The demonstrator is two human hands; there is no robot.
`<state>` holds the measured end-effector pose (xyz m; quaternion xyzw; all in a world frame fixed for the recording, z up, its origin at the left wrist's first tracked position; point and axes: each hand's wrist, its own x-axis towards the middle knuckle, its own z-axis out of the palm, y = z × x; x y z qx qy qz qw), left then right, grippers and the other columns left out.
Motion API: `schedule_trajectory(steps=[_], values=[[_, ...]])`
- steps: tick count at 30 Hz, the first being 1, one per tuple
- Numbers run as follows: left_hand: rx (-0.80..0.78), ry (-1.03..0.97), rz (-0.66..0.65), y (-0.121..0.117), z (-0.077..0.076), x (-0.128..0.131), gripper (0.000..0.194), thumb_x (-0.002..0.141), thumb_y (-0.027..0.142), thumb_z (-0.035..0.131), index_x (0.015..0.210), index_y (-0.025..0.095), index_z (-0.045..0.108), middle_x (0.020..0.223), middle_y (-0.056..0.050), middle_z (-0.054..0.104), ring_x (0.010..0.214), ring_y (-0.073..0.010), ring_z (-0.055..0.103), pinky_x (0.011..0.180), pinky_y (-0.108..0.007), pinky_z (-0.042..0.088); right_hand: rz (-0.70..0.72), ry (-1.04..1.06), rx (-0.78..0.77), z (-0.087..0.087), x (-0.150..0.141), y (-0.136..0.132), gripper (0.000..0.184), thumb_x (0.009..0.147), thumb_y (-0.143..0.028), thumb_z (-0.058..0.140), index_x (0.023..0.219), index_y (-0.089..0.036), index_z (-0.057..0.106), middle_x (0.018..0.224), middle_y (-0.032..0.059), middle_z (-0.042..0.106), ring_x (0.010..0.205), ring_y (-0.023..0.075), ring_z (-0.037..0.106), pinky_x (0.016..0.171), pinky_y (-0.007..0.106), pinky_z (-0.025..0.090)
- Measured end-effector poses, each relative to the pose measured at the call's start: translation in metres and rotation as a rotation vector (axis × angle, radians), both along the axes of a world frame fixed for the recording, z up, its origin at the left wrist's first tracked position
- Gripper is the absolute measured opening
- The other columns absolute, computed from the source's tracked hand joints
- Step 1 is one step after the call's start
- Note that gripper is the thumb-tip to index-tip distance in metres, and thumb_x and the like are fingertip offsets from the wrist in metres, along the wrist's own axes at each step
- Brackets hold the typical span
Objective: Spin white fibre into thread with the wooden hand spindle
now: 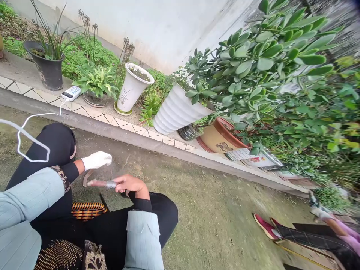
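Observation:
My left hand [97,160], in a white glove, is held low over the ground with its fingers pressed together. A thin strand hangs by its fingertips, too fine to identify. My bare right hand [131,183] is wrapped round the grip of a short-handled tool with a curved head [97,183]. Grey binding [111,184] covers the handle near my fingers. The brownish curved head lies just below my gloved hand; whether it is a hoe or a sickle I cannot tell. Both hands are between my knees, a short way apart.
A woven orange-and-black seat [88,211] is beneath me. Along the tiled ledge [112,122] stand a black pot [49,69], white pots and a tan pot [221,137]. A white power bank [71,93] with a cable rests there. Another person's red shoe [264,226] is at right.

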<state>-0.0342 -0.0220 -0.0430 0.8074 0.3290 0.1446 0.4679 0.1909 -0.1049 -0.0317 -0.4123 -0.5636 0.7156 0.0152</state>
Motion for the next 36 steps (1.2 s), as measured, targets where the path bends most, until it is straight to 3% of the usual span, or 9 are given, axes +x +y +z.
schedule_trajectory(steps=[5, 8, 11, 15, 18, 20, 26, 30, 36], values=[[-0.097, -0.050, -0.114, -0.004, -0.016, 0.005, 0.030, 0.086, 0.036, 0.040, 0.074, 0.015, 0.058, 0.067, 0.000, 0.057, 0.057, -0.0109, 0.046, 0.056, -0.021, 0.037, -0.792, 0.267, 0.322, 0.015, 0.015, -0.001, 0.027, 0.074, -0.038, 0.066, 0.085, -0.014, 0.063, 0.071, 0.0000, 0.053, 0.056, 0.0069, 0.040, 0.053, 0.021, 0.034], [-0.083, -0.025, -0.257, -0.011, -0.008, 0.007, 0.027, 0.085, 0.031, 0.042, 0.073, 0.015, 0.059, 0.071, 0.000, 0.060, 0.061, -0.0110, 0.049, 0.060, -0.020, 0.038, -1.009, 0.145, 0.352, 0.007, 0.016, 0.007, 0.030, 0.073, -0.042, 0.063, 0.087, -0.015, 0.060, 0.071, 0.0005, 0.051, 0.055, 0.0080, 0.039, 0.050, 0.021, 0.032], [0.004, -0.010, -0.330, -0.009, 0.013, 0.006, 0.023, 0.085, 0.028, 0.043, 0.073, 0.016, 0.059, 0.071, 0.001, 0.061, 0.061, -0.0104, 0.048, 0.060, -0.020, 0.036, -0.906, -0.221, 0.402, 0.001, 0.016, 0.017, 0.031, 0.076, -0.037, 0.058, 0.097, -0.016, 0.063, 0.069, -0.0002, 0.053, 0.053, 0.0087, 0.039, 0.051, 0.022, 0.033], [0.206, 0.059, -0.376, 0.009, 0.042, 0.002, 0.022, 0.083, 0.025, 0.045, 0.068, 0.017, 0.057, 0.062, 0.002, 0.056, 0.054, -0.0099, 0.043, 0.055, -0.021, 0.030, -0.397, -0.714, 0.476, 0.011, 0.009, 0.029, 0.023, 0.075, -0.023, 0.059, 0.095, -0.021, 0.071, 0.069, 0.0001, 0.059, 0.060, 0.0105, 0.046, 0.058, 0.023, 0.034], [0.277, 0.097, -0.348, 0.026, 0.057, 0.001, 0.019, 0.080, 0.022, 0.047, 0.064, 0.017, 0.055, 0.058, 0.003, 0.052, 0.052, -0.0097, 0.039, 0.052, -0.022, 0.027, 0.029, -0.554, 0.246, 0.028, 0.004, 0.034, 0.023, 0.071, -0.022, 0.065, 0.093, -0.020, 0.073, 0.067, -0.0006, 0.061, 0.059, 0.0099, 0.048, 0.058, 0.022, 0.035], [0.235, 0.076, -0.355, 0.038, 0.062, 0.003, 0.018, 0.080, 0.022, 0.046, 0.065, 0.017, 0.054, 0.061, 0.003, 0.054, 0.054, -0.0096, 0.040, 0.053, -0.021, 0.029, 0.128, -0.260, 0.094, 0.043, 0.005, 0.036, 0.034, 0.071, -0.028, 0.069, 0.103, -0.018, 0.071, 0.068, -0.0013, 0.061, 0.058, 0.0091, 0.047, 0.058, 0.022, 0.037], [-0.072, -0.078, -0.310, 0.072, 0.059, 0.016, 0.022, 0.083, 0.031, 0.045, 0.076, 0.015, 0.057, 0.068, 0.000, 0.055, 0.058, -0.0101, 0.043, 0.055, -0.020, 0.034, -0.434, 0.206, 0.352, 0.091, 0.030, 0.063, 0.042, 0.072, -0.037, 0.070, 0.106, -0.014, 0.067, 0.071, 0.0000, 0.055, 0.057, 0.0075, 0.040, 0.055, 0.022, 0.034], [-0.094, -0.015, -0.351, 0.081, 0.057, 0.029, 0.021, 0.084, 0.028, 0.044, 0.074, 0.015, 0.057, 0.067, 0.001, 0.055, 0.056, -0.0098, 0.042, 0.054, -0.021, 0.033, -0.769, 0.115, 0.468, 0.085, 0.043, 0.098, 0.035, 0.076, -0.037, 0.063, 0.102, -0.014, 0.065, 0.072, 0.0003, 0.053, 0.055, 0.0080, 0.039, 0.052, 0.022, 0.030], [0.229, 0.148, -0.363, 0.082, 0.062, 0.043, 0.020, 0.082, 0.021, 0.045, 0.066, 0.017, 0.056, 0.061, 0.003, 0.054, 0.053, -0.0103, 0.040, 0.054, -0.024, 0.027, -0.485, -0.639, 0.659, 0.058, 0.048, 0.118, 0.019, 0.076, -0.025, 0.055, 0.087, -0.019, 0.069, 0.064, -0.0014, 0.053, 0.059, 0.0106, 0.040, 0.058, 0.024, 0.029]])
